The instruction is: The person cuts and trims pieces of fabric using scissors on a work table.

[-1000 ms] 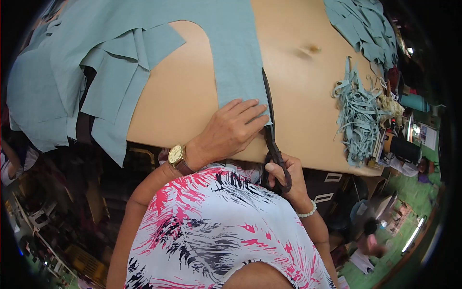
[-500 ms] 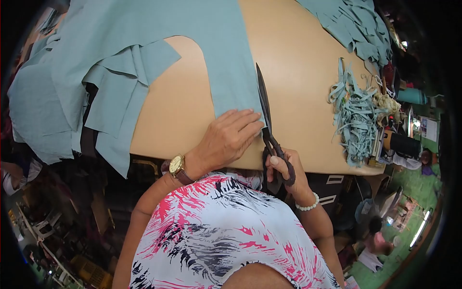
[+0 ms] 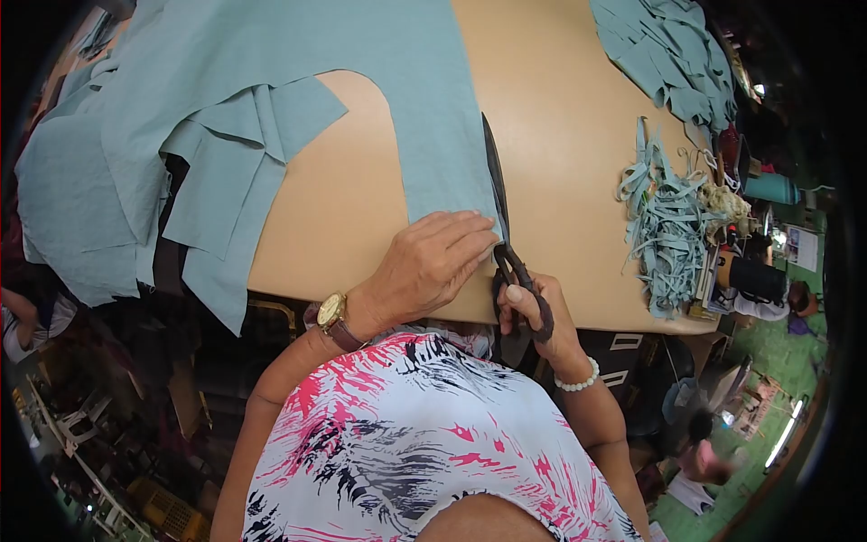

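My left hand (image 3: pixel 442 257) lies on the near end of a strip of blue-green fabric (image 3: pixel 438 135), its fingers stretched out and close together. The thumb is hidden beneath. In my right hand (image 3: pixel 546 316) is a pair of dark scissors (image 3: pixel 506 217), with thumb and fingers through the handles. The scissors point away from me, and their long blades look nearly closed along the strip's right edge. Just beside the pivot rest my left fingertips. The strip joins a larger spread of the same fabric at the upper left.
A tan table (image 3: pixel 560 181) carries the fabric. To the right lies a heap of thin fabric strips (image 3: pixel 668 235), with a pile of cut pieces (image 3: pixel 668 63) beyond it. More folded fabric (image 3: pixel 81 199) hangs over the left edge. A blue-green bottle (image 3: pixel 772 188) stands far right.
The view has shifted slightly. Both hands, the scissors and the strip keep nearly the same positions relative to one another.
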`<action>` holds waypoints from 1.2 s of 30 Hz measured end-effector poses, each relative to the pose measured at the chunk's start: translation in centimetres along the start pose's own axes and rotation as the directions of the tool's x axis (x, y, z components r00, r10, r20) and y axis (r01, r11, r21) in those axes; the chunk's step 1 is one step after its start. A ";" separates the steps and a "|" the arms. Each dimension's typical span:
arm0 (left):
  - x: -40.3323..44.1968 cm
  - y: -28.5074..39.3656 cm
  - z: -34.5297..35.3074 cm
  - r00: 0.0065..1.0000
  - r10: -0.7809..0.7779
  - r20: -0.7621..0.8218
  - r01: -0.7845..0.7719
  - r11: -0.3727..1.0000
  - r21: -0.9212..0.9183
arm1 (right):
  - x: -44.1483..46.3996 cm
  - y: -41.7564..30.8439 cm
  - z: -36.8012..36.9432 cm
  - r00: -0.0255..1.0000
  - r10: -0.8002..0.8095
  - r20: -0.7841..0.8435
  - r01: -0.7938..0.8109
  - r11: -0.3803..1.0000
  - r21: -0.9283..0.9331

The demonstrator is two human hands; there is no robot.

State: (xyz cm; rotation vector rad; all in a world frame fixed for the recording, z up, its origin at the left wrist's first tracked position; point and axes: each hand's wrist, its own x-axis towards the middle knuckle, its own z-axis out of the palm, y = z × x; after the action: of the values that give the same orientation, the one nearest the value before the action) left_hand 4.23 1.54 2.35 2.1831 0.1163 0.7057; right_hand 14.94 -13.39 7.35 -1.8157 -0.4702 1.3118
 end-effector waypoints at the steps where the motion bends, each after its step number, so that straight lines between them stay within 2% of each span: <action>1: 0.0 0.0 0.0 1.000 0.000 0.006 0.000 1.000 0.000 | 0.1 0.0 0.0 1.000 -0.007 -0.003 0.007 1.000 0.002; 13: -0.3 -0.1 -0.2 1.000 -0.010 0.016 0.010 1.000 -0.008 | 0.1 0.9 0.0 1.000 0.019 -0.014 -0.017 0.988 0.155; 21: -0.4 -0.3 -0.3 1.000 -0.021 -0.008 0.021 1.000 -0.021 | -0.1 0.9 0.1 0.993 0.116 -0.037 -0.113 0.991 0.066; 22: -0.4 -0.3 -0.3 1.000 -0.023 -0.007 0.023 0.999 -0.023 | -0.1 0.7 0.2 0.993 0.115 -0.039 -0.113 0.993 0.041; 28: -0.5 -0.3 -0.6 0.999 -0.037 0.003 0.037 0.998 -0.051 | 0.0 0.7 -0.4 1.000 0.021 0.015 -0.023 0.986 0.168; 36: -0.4 0.0 -1.0 0.999 -0.028 0.018 0.030 0.995 -0.100 | 2.1 -0.7 -0.1 1.000 -0.011 -0.011 0.013 0.993 0.116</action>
State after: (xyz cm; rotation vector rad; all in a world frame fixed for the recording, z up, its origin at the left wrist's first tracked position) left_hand 3.33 2.13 2.66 2.0870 0.1019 0.6635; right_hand 15.97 -11.54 6.64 -1.7200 -0.3908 1.2947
